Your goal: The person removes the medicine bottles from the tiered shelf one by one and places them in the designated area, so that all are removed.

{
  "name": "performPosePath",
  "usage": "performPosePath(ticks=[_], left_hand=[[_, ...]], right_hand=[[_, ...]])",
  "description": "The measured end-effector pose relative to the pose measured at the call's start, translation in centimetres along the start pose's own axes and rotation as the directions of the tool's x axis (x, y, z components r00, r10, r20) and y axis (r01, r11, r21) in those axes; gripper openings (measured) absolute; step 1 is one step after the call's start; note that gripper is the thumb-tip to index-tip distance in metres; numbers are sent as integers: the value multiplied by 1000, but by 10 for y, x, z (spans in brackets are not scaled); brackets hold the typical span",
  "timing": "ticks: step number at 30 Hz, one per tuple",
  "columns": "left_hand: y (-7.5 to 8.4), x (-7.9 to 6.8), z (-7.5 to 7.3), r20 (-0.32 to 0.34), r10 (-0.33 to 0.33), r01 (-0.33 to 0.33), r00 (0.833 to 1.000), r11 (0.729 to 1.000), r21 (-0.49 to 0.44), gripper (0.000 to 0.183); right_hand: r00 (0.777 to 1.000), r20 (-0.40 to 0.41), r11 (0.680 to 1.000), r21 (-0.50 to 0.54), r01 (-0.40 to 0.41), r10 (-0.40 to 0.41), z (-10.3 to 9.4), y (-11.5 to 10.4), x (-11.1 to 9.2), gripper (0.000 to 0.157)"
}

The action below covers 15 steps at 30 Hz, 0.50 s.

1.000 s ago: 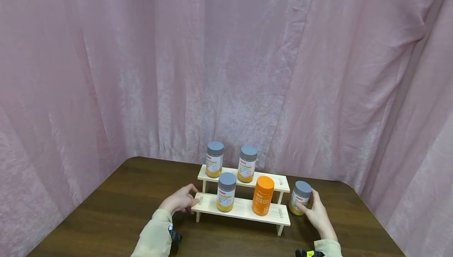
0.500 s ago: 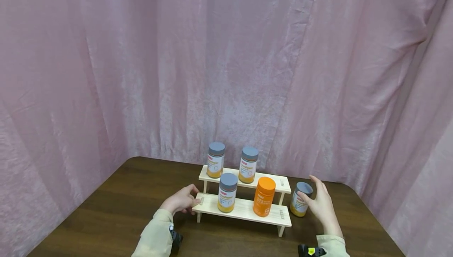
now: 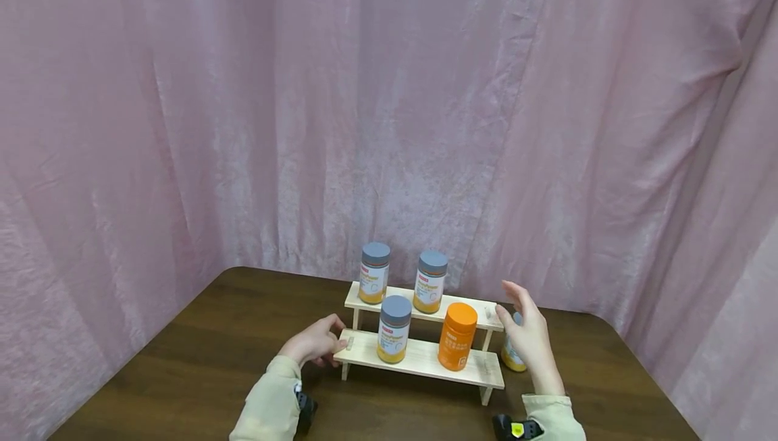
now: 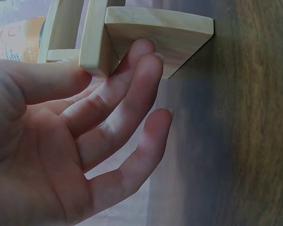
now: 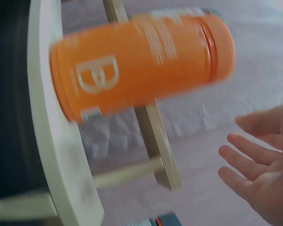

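At the left end of the two-step wooden rack [image 3: 419, 358], my left hand [image 3: 314, 342] pinches the lower board. In the left wrist view the thumb lies on the board's top, with fingertips [image 4: 148, 61] against the leg below it. My right hand [image 3: 530, 333] is raised at the rack's right end, fingers apart and holding nothing. Partly hidden behind it, a grey-lidded jar [image 3: 512, 357] stands on the table. The orange jar [image 3: 457, 337] stands on the lower step, left of the right hand. Left of it on that step is another grey-lidded jar [image 3: 394, 330].
Two more grey-lidded jars, a left one [image 3: 373, 273] and a right one [image 3: 430, 282], stand on the upper step. The dark wooden table [image 3: 200, 353] runs back to a pink curtain [image 3: 389, 123].
My right hand has let go of the jar on the table, lifted, and moved left over the rack's right end. The left hand keeps its hold on the rack.
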<state>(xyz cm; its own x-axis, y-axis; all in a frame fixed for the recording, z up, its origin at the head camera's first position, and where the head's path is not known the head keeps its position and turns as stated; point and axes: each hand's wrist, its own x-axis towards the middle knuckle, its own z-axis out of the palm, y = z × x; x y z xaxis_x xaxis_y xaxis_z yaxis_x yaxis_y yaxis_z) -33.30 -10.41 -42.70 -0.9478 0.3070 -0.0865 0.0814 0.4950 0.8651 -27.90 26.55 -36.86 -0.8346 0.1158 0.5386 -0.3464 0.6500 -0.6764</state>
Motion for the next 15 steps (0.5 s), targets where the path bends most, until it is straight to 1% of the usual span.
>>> performPosePath(ticks=[2, 5, 7, 12, 15], left_hand=[[1, 1, 0, 0, 0, 0, 1000, 1000, 0, 23], [4, 3, 0, -3, -4, 4, 1000, 1000, 1, 23], [4, 3, -1, -9, -9, 9, 1000, 1000, 6, 23], [3, 2, -1, -5, -14, 14, 1000, 1000, 10, 22], [1, 0, -1, 5, -14, 14, 1000, 1000, 12, 22]], right_hand=[[1000, 13, 999, 35, 20, -20, 6, -6, 3, 46], [999, 14, 998, 49, 40, -41, 12, -11, 7, 46], [999, 7, 998, 63, 31, -32, 15, -14, 7, 45], [1000, -2, 994, 104, -22, 23, 21, -19, 4, 43], [1000, -8, 993, 119, -20, 21, 26, -24, 2, 42]])
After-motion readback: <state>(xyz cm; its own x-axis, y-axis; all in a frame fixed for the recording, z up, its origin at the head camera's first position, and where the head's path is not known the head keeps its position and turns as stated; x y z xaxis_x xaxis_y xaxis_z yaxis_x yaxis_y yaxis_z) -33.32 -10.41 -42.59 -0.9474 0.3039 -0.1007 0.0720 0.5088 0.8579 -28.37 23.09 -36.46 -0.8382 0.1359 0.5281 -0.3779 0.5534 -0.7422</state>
